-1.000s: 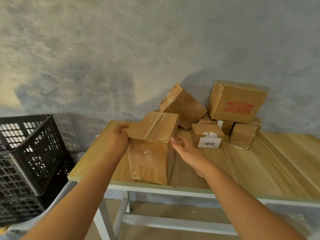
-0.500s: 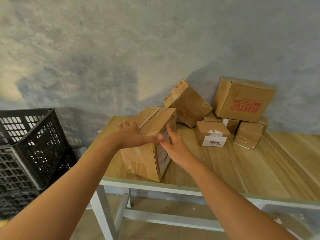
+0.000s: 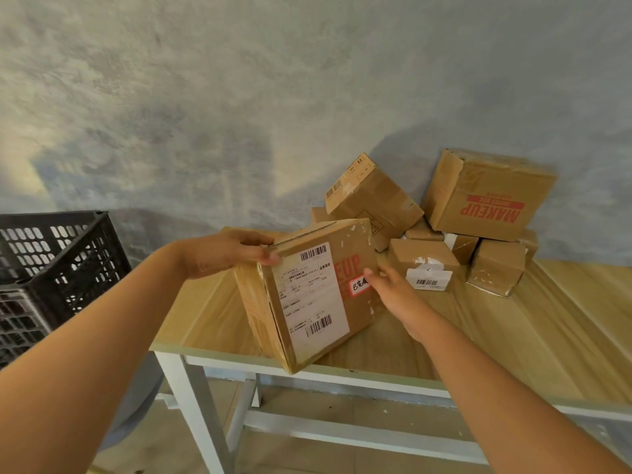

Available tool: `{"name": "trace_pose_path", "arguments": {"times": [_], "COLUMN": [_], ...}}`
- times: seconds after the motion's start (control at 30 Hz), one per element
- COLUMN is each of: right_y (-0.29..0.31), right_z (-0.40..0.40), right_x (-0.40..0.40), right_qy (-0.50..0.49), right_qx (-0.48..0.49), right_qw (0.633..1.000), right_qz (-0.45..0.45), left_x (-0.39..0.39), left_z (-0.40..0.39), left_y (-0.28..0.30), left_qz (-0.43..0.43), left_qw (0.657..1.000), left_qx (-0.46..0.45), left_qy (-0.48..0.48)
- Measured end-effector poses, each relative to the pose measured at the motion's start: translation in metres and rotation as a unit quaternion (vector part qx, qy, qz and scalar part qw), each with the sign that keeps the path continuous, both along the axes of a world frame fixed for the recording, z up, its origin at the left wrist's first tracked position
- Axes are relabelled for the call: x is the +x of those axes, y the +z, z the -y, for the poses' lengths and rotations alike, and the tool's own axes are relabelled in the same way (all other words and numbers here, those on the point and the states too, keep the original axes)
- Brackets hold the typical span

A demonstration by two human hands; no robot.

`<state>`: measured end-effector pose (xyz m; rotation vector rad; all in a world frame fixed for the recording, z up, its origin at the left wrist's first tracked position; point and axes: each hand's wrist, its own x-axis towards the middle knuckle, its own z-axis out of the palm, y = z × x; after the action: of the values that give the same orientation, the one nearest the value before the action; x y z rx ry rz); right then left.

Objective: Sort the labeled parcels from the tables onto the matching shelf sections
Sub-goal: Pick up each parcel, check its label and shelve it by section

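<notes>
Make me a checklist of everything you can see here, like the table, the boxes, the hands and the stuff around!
Surface: wooden table with a white frame.
Job's things: held parcel, tipped up on its lower edge near the table's front, shipping label facing the camera; parcel pile against the wall, including a box printed MAKEUP, upside down.
Clutter: nothing seen.
Hands: left hand grips the held parcel's top left corner; right hand touches its right side.
Cables: nothing seen.
Surroundings: black plastic crates left of the table; grey wall behind. No shelf in view.
</notes>
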<state>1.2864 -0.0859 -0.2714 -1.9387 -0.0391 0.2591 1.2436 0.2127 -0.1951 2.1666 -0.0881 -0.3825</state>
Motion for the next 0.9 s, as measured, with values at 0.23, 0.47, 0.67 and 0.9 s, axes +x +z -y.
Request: {"name": "trace_pose_path", "arguments": {"times": [0.23,0.47,0.67,0.9], "right_y": [0.001,-0.002,0.0,-0.007], "right_z": [0.004,0.017,0.039,0.04], "right_x": [0.007,0.009,0.01,0.01], "right_qy": [-0.055,-0.054,0.017,0.014], "right_qx": [-0.096,-0.14,-0.088,-0.025], "right_qw": [0.989,0.987,0.994,0.998], "right_qz": [0.098,0.05,-0.069,-0.063], "left_x": [0.007,0.026,0.03,0.033], "left_z": [0.017,0.065,0.086,0.097], "left_y": [-0.044,-0.078,-0.078,-0.071], "left_qz": [0.11,0.01,-0.071,0.017], "left_qw": [0.955,0.934,0.938,0.946], "left_qx": [-0.148,-0.102,-0.196,0.031], "left_qy": [0.233,0.341,0.277,0.323]}}
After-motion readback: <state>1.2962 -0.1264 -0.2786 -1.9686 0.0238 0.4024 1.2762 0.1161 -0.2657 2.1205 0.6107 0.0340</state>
